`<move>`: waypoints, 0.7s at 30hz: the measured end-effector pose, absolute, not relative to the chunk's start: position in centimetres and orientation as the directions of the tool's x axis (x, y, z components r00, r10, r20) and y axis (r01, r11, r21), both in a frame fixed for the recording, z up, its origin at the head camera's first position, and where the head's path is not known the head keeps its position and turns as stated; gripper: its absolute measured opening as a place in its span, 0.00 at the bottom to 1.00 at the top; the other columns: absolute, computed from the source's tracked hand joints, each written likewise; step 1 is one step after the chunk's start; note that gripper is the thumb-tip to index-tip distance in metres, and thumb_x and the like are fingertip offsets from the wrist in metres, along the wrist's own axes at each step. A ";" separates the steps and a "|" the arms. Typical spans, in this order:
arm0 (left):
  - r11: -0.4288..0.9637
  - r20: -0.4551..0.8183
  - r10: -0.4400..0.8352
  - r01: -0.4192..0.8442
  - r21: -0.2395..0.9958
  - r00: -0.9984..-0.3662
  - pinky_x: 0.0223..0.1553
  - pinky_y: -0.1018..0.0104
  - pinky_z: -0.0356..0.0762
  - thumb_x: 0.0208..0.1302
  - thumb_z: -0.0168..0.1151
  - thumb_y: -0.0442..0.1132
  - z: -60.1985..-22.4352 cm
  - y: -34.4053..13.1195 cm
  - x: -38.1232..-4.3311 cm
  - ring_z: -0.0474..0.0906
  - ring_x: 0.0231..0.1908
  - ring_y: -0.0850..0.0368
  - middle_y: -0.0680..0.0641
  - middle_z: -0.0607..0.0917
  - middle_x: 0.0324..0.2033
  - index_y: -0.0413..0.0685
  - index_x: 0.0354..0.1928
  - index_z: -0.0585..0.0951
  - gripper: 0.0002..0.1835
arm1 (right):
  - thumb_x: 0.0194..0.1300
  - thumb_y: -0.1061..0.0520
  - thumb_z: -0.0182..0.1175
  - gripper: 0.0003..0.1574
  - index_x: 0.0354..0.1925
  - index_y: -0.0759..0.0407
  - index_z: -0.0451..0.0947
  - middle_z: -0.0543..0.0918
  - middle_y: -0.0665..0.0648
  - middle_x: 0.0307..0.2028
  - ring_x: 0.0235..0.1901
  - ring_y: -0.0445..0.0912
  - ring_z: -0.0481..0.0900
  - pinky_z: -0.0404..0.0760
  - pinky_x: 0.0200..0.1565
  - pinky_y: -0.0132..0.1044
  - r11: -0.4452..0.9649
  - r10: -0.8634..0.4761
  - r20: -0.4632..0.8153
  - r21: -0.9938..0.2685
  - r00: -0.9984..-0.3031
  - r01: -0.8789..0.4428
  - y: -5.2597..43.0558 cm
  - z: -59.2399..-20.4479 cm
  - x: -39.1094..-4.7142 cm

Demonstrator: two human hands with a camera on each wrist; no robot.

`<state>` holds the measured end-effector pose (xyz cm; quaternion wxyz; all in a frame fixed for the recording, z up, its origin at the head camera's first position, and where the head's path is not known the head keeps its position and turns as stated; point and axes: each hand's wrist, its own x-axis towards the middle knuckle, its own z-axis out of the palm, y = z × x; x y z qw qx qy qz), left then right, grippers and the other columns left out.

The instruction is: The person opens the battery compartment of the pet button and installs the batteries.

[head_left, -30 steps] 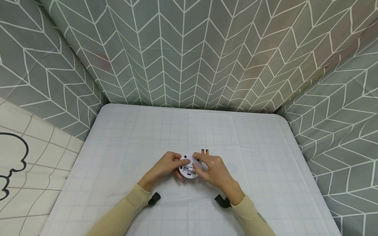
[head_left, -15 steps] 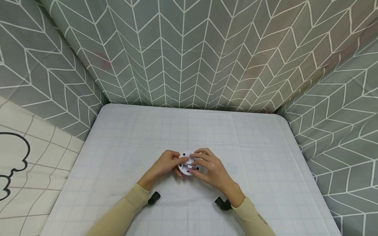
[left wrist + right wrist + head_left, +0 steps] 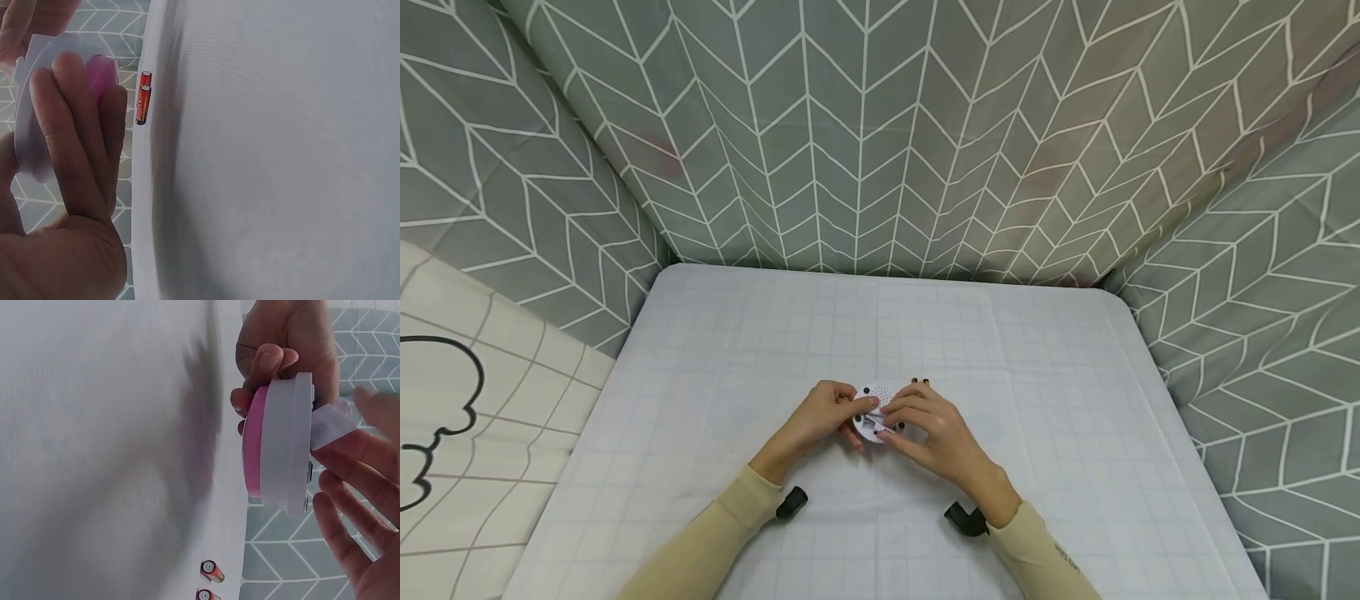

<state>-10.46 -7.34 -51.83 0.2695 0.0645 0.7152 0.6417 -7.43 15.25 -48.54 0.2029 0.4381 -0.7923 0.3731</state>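
A round white device (image 3: 878, 393) with a pink front (image 3: 253, 444) is held up off the table, its back facing the head camera. That back carries a patch of small holes, dark round feet and a battery compartment (image 3: 869, 422). My left hand (image 3: 826, 417) grips the device from the left, thumb on the back and fingers on the pink side. My right hand (image 3: 936, 423) pinches a small white battery cover (image 3: 331, 427) between thumb and fingers, tilted out from the back. The right fingers partly hide the device in the head view.
Two red and orange batteries (image 3: 144, 105) lie side by side on the table just beyond the right hand. A white cloth with a faint grid covers the table (image 3: 760, 333). Patterned grey curtains (image 3: 865, 167) hang behind and at both sides.
The right hand has shifted its fingers on the device's back and now tilts the battery cover outward. Both hands and the device have moved slightly away from the body.
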 end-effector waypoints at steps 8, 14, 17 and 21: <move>0.152 -0.303 0.418 -0.263 0.953 -0.857 0.33 0.64 0.84 0.59 0.71 0.55 -51.6 -7.3 -10.4 0.85 0.18 0.42 0.42 0.83 0.14 0.41 0.24 0.73 0.25 | 0.52 0.58 0.77 0.11 0.34 0.56 0.86 0.87 0.49 0.36 0.41 0.46 0.80 0.79 0.51 0.40 0.323 -0.543 0.648 -0.427 -0.535 -0.845 15.1 -48.6 -7.4; 0.151 -0.304 0.412 -0.265 0.952 -0.859 0.30 0.64 0.83 0.59 0.71 0.54 -51.4 -7.2 -10.3 0.85 0.18 0.42 0.43 0.82 0.12 0.42 0.22 0.72 0.25 | 0.50 0.55 0.78 0.13 0.34 0.54 0.85 0.87 0.47 0.35 0.39 0.41 0.76 0.77 0.47 0.34 0.356 -0.557 0.615 -0.430 -0.558 -0.829 15.2 -48.8 -7.3; 0.155 -0.308 0.410 -0.267 0.951 -0.858 0.29 0.64 0.83 0.59 0.71 0.54 -51.4 -7.2 -10.3 0.85 0.18 0.42 0.42 0.82 0.13 0.42 0.22 0.72 0.25 | 0.49 0.53 0.79 0.15 0.35 0.53 0.85 0.86 0.45 0.35 0.39 0.40 0.75 0.76 0.46 0.32 0.377 -0.560 0.584 -0.452 -0.588 -0.808 15.2 -48.8 -7.2; 0.161 -0.310 0.411 -0.267 0.950 -0.857 0.32 0.64 0.83 0.58 0.71 0.55 -51.3 -7.2 -10.3 0.85 0.18 0.41 0.42 0.82 0.12 0.41 0.22 0.73 0.26 | 0.51 0.52 0.78 0.15 0.36 0.53 0.85 0.86 0.45 0.35 0.38 0.38 0.74 0.75 0.45 0.30 0.382 -0.561 0.566 -0.469 -0.603 -0.796 15.3 -48.9 -7.1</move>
